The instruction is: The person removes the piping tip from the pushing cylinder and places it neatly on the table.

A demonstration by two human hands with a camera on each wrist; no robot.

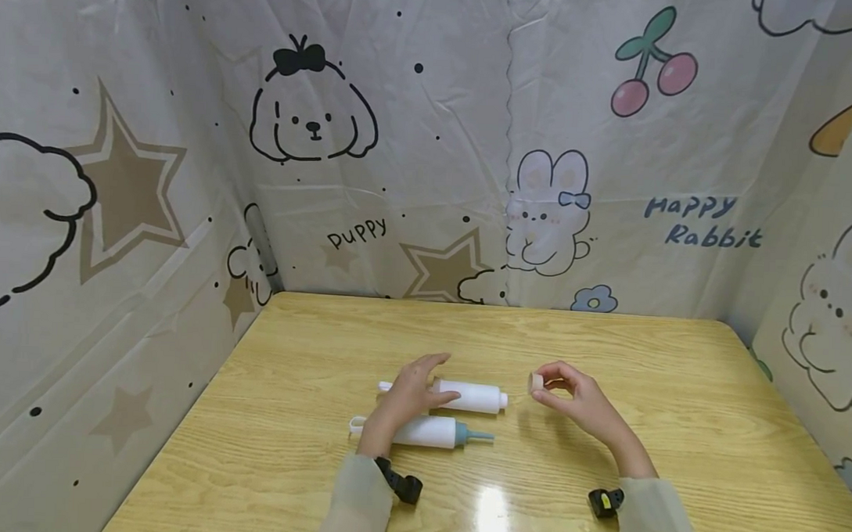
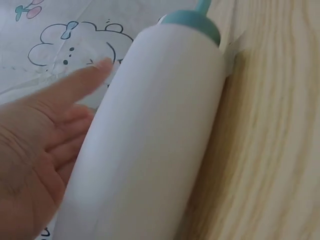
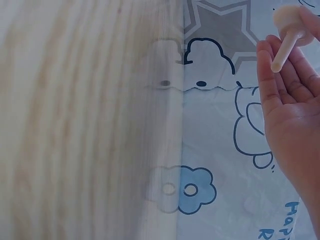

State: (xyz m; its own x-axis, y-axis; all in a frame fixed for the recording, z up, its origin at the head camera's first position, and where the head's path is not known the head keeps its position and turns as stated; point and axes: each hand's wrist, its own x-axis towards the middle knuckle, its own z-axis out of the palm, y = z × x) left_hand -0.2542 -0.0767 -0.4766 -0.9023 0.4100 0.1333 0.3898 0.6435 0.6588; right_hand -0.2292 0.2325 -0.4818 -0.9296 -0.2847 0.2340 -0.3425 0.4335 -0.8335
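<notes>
From the head camera, two white bottles lie on the wooden bench (image 1: pixel 310 348) with their long axes running left to right. The far bottle (image 1: pixel 472 396) points its open neck right, and the left hand (image 1: pixel 411 391) rests on it with straight fingers. The near bottle (image 1: pixel 427 431), just beside it, points its teal nozzle right. The right hand (image 1: pixel 569 392) pinches a beige cap (image 1: pixel 536 382) just right of the far bottle's neck. The left wrist camera shows relaxed fingers (image 2: pixel 80 85) against the near bottle (image 2: pixel 150 135). The right wrist camera shows the beige cap (image 3: pixel 288 27), its spout slanting down and left, held at the fingertips (image 3: pixel 280 65).
</notes>
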